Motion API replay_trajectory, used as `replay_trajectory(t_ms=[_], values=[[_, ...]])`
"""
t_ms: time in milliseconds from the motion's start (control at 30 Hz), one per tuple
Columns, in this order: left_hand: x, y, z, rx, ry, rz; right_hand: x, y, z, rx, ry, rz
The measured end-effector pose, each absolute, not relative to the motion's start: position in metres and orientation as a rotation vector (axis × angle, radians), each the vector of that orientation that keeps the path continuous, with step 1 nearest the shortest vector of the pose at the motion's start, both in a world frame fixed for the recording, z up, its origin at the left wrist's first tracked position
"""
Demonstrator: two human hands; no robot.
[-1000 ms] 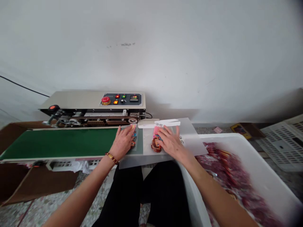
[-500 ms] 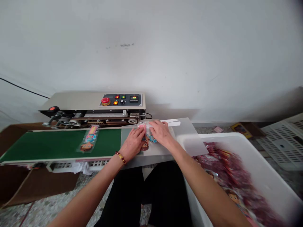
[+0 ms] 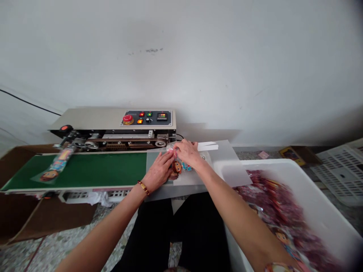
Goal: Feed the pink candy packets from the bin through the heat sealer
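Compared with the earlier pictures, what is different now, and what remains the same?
The bagged figure has travelled left along the green belt, released by the left hand. The right hand has moved left, beside the left one, over other figures. Machine and white bin stayed put.

Packets (image 3: 177, 167) partly hidden under left hand (image 3: 158, 172) and right hand (image 3: 187, 153)

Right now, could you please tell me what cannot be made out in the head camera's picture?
Head view: part of the brown-haired figure, covered by the left hand and right hand.
Head view: how firmly the right fingertips grip; the right hand itself hides the contact.
Head view: individual packets at the bin's far right, blurred.
Head view: the cardboard box's left end, cut off by the picture's left edge.
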State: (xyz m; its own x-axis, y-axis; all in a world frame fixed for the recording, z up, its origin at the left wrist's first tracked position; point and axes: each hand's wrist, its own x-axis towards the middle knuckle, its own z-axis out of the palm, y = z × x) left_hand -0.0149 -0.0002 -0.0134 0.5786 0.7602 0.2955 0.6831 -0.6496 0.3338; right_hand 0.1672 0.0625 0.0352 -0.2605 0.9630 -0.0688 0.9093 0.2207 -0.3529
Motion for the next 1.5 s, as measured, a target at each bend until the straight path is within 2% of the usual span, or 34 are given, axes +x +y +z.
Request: replay_trajectory(t_ms=[267, 467, 600, 733, 833, 967, 1133, 1500], values=[[-0.019, 0.005, -0.012, 2.628, 1.190, 0.598, 0.190, 0.045, 0.040, -1.770, -2.131, 0.581], [-0.032, 0.008, -0.013, 2.592, 1.255, 0.583, 0.232, -0.014, 0.030, -1.756, -2.164, 0.160], [-0.067, 0.008, -0.012, 2.548, 1.316, 0.513, 0.230, -0.033, 0.019, -1.792, -2.210, 0.046], [-0.109, 0.010, -0.005, 2.520, 1.517, 0.410, 0.204, -0.018, 0.015, -1.717, -2.283, 0.147], [-0.108, 0.011, 0.004, 2.547, 1.689, 0.545, 0.186, 0.002, 0.016, -1.486, -2.407, 0.328], [-0.052, 0.007, 0.009, 2.655, 1.333, 0.647, 0.187, 0.017, 0.016, -1.311, -2.415, 0.520], [0.000, -0.002, -0.005, 2.647, 1.226, 0.535, 0.224, 0.010, 0.015, -1.438, -2.183, 0.465], [-0.017, 0.004, -0.006, 2.607, 1.410, 0.528, 0.239, -0.002, 0.015, -1.453, -2.083, 0.419]])
